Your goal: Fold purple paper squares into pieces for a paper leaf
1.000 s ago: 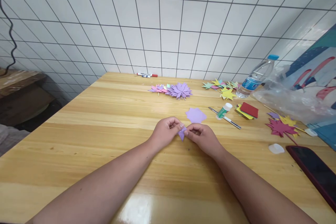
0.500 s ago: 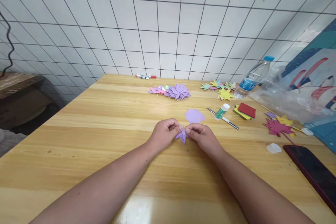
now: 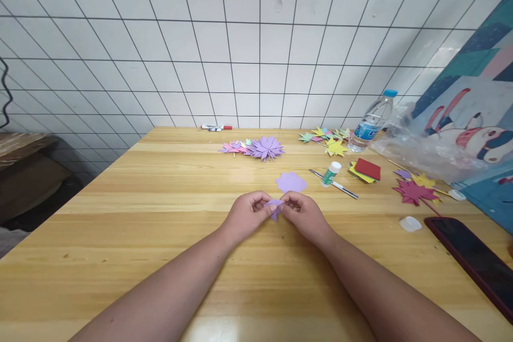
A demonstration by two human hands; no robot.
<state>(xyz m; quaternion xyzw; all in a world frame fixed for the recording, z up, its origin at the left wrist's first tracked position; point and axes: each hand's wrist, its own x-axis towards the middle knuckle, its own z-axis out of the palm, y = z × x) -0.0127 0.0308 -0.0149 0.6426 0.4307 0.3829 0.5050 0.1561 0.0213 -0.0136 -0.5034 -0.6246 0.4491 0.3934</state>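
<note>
Between my two hands is a small folded piece of purple paper [image 3: 274, 215], with pointed ends showing below the fingertips. My left hand [image 3: 248, 217] pinches its left side between thumb and fingers. From the other side, my right hand [image 3: 303, 216] pinches the right edge. Part of the paper is hidden behind the fingers. Just beyond the hands, a flat purple paper shape [image 3: 292, 181] lies on the wooden table [image 3: 160, 246]. To its right are a glue stick [image 3: 331, 173] with a white cap and a slim craft knife [image 3: 344, 189].
Farther back lie purple paper flowers [image 3: 265, 148], markers [image 3: 216, 127] and yellow and green paper stars [image 3: 334, 146]. On the right are a water bottle [image 3: 371, 123], stacked coloured paper [image 3: 367, 169], a dark red paper flower [image 3: 414, 192], a clear cap [image 3: 410, 224] and a phone [image 3: 468, 256].
The view has tilted up and shifted slightly right. The purple paper has turned in my fingers, its upper face now showing more between the thumbs. Both hands keep their pinch.
</note>
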